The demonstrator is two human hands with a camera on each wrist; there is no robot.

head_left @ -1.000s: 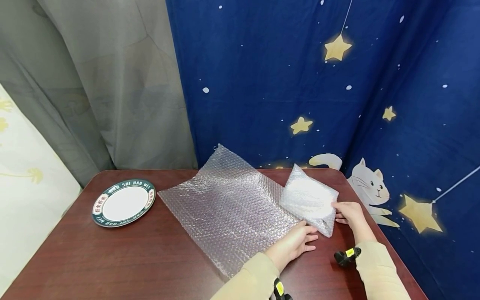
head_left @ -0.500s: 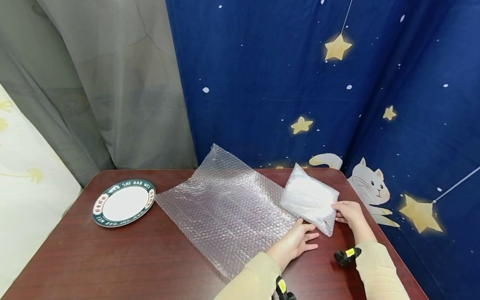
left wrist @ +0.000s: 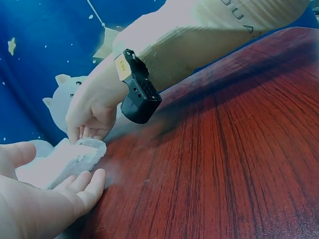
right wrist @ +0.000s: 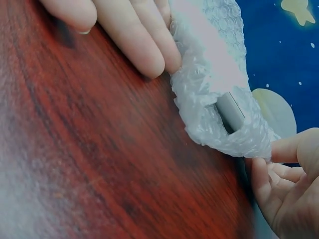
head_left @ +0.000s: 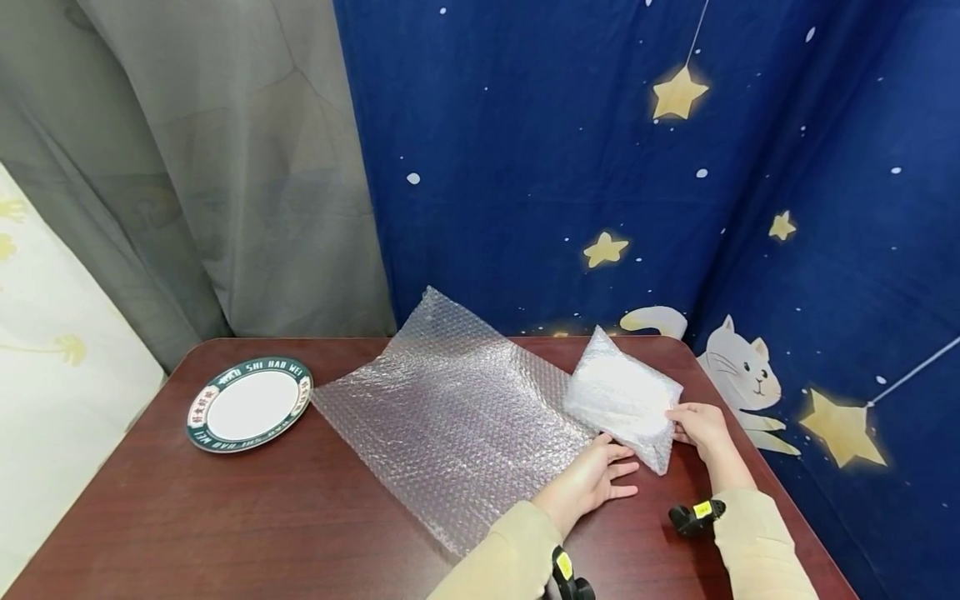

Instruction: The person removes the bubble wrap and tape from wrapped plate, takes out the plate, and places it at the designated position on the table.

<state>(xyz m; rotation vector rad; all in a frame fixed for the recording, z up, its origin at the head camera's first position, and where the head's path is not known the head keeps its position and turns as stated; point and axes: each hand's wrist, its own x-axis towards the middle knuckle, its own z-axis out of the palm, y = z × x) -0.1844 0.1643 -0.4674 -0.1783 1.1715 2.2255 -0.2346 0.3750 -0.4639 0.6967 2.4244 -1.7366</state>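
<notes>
A flat bundle of bubble wrap (head_left: pixel 622 396) lies at the right rear of the table. My right hand (head_left: pixel 699 429) pinches its right edge between thumb and fingers. In the right wrist view the wrap's end gapes, and the straight edge of a pale grey flat object (right wrist: pixel 231 113) shows inside; its kind is hidden. My left hand (head_left: pixel 588 482) is spread palm up at the bundle's near side, with fingers straight and fingertips close to the wrap. To its left a large loose sheet of bubble wrap (head_left: pixel 465 417) lies spread out, the left thumb at its right corner.
An oval plate (head_left: pixel 251 404) with a dark green lettered rim sits at the left of the dark red wooden table (head_left: pixel 262 525). Grey (head_left: pixel 247 167) and blue star-patterned curtains (head_left: pixel 525 150) hang right behind the table's back edge.
The loose sheet has slid slightly left since a second ago, its far corner shifting left too. The left thumb tip has moved up a little. The right hand keeps its pinch on the bundle.
</notes>
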